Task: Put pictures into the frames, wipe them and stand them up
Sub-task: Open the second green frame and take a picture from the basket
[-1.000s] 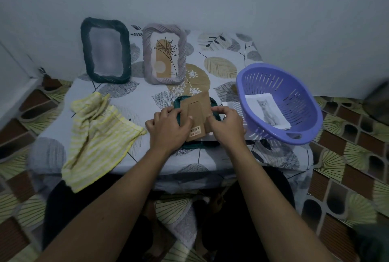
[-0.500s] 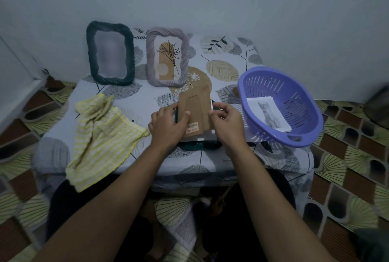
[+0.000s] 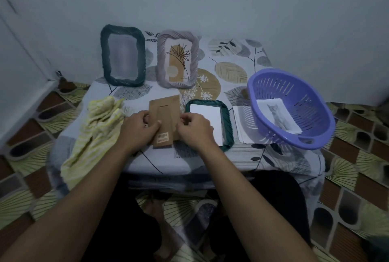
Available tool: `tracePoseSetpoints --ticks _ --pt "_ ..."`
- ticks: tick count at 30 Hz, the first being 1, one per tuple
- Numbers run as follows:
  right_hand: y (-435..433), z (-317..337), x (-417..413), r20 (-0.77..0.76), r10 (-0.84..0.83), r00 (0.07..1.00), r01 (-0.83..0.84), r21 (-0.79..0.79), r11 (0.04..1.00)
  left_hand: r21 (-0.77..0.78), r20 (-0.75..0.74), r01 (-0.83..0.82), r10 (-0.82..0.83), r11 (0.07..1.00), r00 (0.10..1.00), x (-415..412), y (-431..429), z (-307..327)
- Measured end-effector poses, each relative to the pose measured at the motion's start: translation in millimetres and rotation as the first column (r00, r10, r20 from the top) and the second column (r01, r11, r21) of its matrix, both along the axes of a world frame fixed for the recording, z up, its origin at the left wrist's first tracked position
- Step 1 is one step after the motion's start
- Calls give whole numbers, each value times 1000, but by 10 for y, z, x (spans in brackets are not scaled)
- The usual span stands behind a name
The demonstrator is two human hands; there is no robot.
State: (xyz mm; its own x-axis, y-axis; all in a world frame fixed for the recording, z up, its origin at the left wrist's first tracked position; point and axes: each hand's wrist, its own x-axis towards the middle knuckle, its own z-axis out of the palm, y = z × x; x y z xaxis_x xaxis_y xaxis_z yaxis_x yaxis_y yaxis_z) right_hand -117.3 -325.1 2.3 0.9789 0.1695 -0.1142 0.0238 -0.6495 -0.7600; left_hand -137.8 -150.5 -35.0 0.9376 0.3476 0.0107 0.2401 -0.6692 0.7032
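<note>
A brown cardboard frame back (image 3: 164, 114) lies on the table, held at its sides by my left hand (image 3: 137, 130) and my right hand (image 3: 194, 130). Right of it a dark green frame (image 3: 228, 122) lies face down with a white sheet (image 3: 207, 115) inside it. Two frames stand against the wall: a dark green one (image 3: 123, 57) and a grey one (image 3: 177, 59) with a plant picture. A cat picture (image 3: 277, 115) lies in the purple basket (image 3: 294, 89). A yellow striped cloth (image 3: 94, 135) hangs over the table's left front.
The small table (image 3: 231, 53) carries a leaf-print cover and stands against a pale wall. Loose white paper sheets (image 3: 244, 122) lie between the face-down frame and the basket. Patterned floor tiles surround the table, and my legs are under its front edge.
Both hands lifted the cardboard back off the face-down green frame and moved it left onto the table, uncovering the white sheet in the frame.
</note>
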Motion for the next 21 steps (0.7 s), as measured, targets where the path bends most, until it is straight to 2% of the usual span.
tracePoseSetpoints --ticks 5,9,15,18,21 --pt "227 -35 -26 -14 106 994 -107 -187 977 69 -35 -17 20 997 999 -18 179 22" --pt "280 -17 -80 -29 233 972 -229 -343 911 149 -136 -40 60 988 989 -8 242 -10" --pt "270 -57 -72 61 346 936 -254 -564 786 250 -188 -38 87 968 978 -19 184 11" --pt "256 -55 -57 80 376 923 -260 -590 764 287 -187 -40 97 957 978 -22 150 15" --pt "184 -50 -31 122 379 917 -263 -529 807 372 -101 -45 88 927 991 -9 83 36"
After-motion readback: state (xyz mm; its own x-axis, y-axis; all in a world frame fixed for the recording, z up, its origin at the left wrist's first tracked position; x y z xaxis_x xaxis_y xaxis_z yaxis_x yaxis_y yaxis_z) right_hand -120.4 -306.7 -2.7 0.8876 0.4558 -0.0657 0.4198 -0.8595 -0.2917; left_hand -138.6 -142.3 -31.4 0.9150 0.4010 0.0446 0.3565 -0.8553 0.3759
